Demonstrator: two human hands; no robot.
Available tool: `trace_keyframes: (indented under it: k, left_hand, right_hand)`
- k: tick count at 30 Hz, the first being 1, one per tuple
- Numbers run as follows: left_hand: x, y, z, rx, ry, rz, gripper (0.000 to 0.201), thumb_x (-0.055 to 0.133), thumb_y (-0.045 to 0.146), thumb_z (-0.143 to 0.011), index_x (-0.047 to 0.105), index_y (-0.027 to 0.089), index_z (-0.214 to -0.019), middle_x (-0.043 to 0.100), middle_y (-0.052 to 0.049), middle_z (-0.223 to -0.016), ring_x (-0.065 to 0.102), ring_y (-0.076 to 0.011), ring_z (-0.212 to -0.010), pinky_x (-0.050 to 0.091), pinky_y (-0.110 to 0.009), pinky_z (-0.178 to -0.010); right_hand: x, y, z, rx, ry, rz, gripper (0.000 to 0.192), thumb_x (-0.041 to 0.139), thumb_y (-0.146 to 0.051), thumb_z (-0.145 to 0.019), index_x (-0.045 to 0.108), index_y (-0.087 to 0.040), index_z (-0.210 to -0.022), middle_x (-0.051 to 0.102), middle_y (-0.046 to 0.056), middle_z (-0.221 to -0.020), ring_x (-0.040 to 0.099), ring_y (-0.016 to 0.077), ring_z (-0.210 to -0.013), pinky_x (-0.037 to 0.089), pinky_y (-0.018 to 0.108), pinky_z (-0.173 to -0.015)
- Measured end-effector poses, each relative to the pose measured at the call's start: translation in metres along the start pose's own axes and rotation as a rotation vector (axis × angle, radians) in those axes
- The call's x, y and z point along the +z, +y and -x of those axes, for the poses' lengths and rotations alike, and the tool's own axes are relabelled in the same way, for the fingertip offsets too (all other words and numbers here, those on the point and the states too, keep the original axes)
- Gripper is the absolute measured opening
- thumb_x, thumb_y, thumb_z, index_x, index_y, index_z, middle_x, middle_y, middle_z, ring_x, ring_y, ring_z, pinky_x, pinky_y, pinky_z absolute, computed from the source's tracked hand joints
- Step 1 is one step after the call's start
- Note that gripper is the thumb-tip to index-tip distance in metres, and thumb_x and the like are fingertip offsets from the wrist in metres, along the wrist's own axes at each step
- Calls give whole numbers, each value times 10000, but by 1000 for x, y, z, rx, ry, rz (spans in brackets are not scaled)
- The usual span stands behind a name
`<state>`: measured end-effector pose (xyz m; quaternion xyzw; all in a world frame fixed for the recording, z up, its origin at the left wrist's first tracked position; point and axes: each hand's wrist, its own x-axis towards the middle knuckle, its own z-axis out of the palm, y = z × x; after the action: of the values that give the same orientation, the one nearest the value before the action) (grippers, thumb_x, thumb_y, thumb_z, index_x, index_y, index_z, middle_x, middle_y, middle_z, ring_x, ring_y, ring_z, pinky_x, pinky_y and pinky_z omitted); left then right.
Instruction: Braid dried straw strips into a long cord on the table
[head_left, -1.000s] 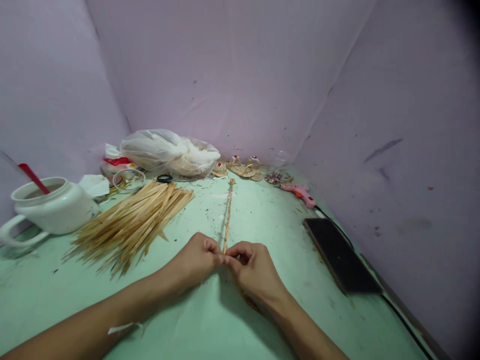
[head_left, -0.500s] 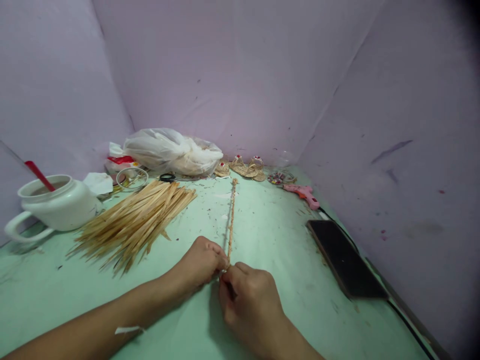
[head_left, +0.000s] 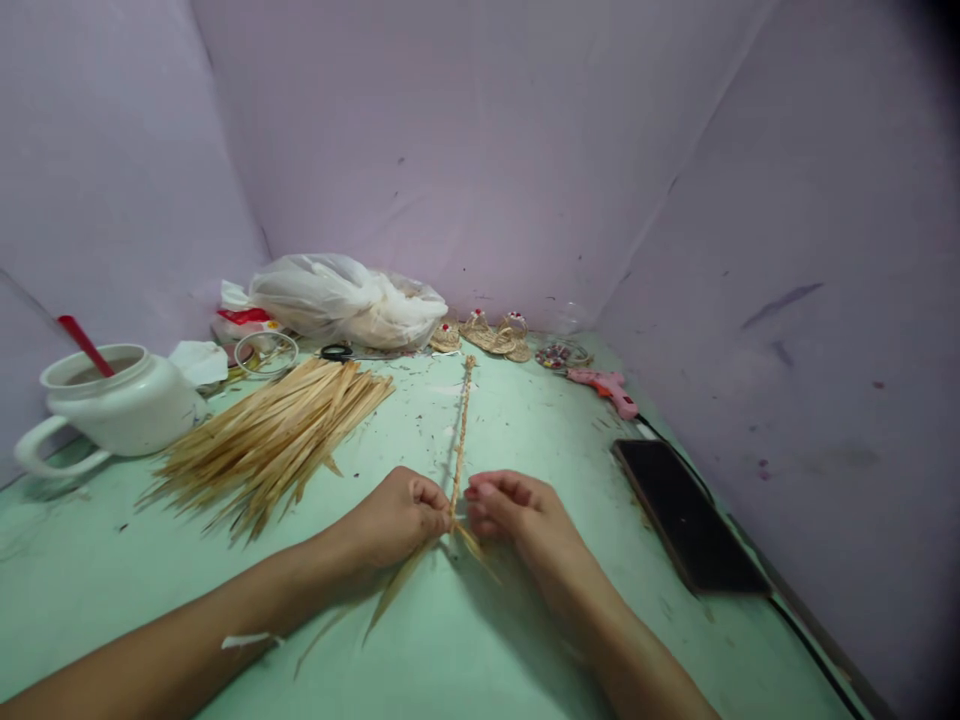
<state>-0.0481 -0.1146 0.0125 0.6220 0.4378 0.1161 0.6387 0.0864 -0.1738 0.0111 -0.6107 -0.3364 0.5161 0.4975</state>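
Hands meet near the bottom middle of the frame, and we see a long thin braid (head_left: 460,430) of dry straw running from them up toward the middle. Our left hand (head_left: 397,515) sits just left of the braid's near end, and our right hand (head_left: 517,510) sits just right of it. Both hands are closed, with the fingertips pinching the straw where the braid stops. We think each hand grips a loose strand, but the fingers hide the exact hold.

The braid looks tan and bumpy, like a skinny rope. It lies flat on the green table (head_left: 525,430). Below our hands, loose straw ends (head_left: 397,595) fan out toward the bottom of the frame, flat and pointed.

At the left middle we see a pile of straw strips (head_left: 277,435). A white pot (head_left: 112,405) with a red stick stands at the far left. A dark phone (head_left: 686,515) lies at the right, well apart from our hands. A pink glue gun (head_left: 604,387) lies above it.
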Motion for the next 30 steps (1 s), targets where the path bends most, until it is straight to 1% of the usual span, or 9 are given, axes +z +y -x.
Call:
trace_keyframes:
  k: [2, 4, 7, 11, 18, 24, 26, 28, 30]
  left_hand:
    - [0, -1, 0, 34, -12, -29, 69, 469, 157, -544, 481, 125, -485, 341, 68, -369, 231, -32, -372, 192, -184, -397]
    - [-1, -4, -1, 76, -30, -61, 94, 473, 178, -565, 504, 117, -500, 401, 49, -402, 285, -42, -399, 230, -184, -421]
    - [-1, -9, -3, 117, -31, -143, 144, 471, 205, -593, 556, 104, -534, 476, 18, -457, 357, -63, -446, 269, -190, -455]
    - [-1, -8, -2, 132, 48, -456, 208, 436, 216, -618, 609, 112, -567, 490, 1, -473, 370, -81, -462, 258, -206, -456]
    - [5, 7, 27, 135, 262, -1019, 270, 378, 260, -711, 623, 173, -640, 580, -63, -583, 515, -164, -555, 306, -253, -511]
    - [31, -2, 38, 261, 137, -1220, 280, 372, 117, -669, 592, 131, -842, 606, -107, -658, 569, -233, -624, 397, -326, -580]
    - [37, -8, 36, 318, 84, -1242, 345, 369, 76, -643, 575, 104, -919, 618, -126, -721, 576, -240, -650, 409, -339, -595]
    - [36, -8, 35, 343, 68, -1229, 352, 378, 76, -641, 575, 96, -932, 625, -135, -774, 577, -239, -658, 411, -341, -598]
    - [28, -1, 34, 315, 85, -1137, 254, 397, 146, -684, 606, 113, -823, 626, -116, -723, 569, -220, -622, 405, -321, -581]
  right_hand:
    - [5, 6, -3, 138, -180, -98, 164, 582, -280, -602, 552, -122, -635, 538, 14, -556, 497, 101, -510, 401, 234, -524]
    - [10, 12, -4, 180, -250, -67, 160, 562, -278, -612, 537, -123, -582, 461, -25, -439, 421, 72, -403, 345, 207, -436]
    - [11, 19, -4, 97, -204, 73, 176, 535, -246, -636, 556, -109, -527, 391, -49, -369, 277, 31, -348, 208, 184, -381]
    - [8, 25, -7, -44, -153, 191, 196, 518, -194, -639, 582, -96, -482, 482, -8, -427, 313, 40, -413, 220, 194, -427]
    - [13, 22, -4, 22, -40, 148, 160, 527, -183, -614, 618, -99, -513, 541, 14, -456, 316, 42, -393, 218, 196, -407]
    - [17, 21, -1, 118, -52, -55, 100, 561, -167, -587, 623, -99, -546, 437, -40, -388, 251, 23, -360, 162, 193, -380]
    - [17, 22, -2, 139, -67, -124, 117, 610, -212, -571, 626, -97, -566, 465, -32, -412, 290, 27, -369, 183, 189, -382]
    - [16, 22, -3, 142, -87, -174, 154, 646, -243, -550, 628, -94, -580, 529, 0, -472, 368, 42, -404, 231, 186, -401]
    - [15, 22, -4, 138, -102, -199, 151, 667, -229, -526, 623, -95, -580, 568, 21, -519, 420, 55, -439, 272, 186, -426]
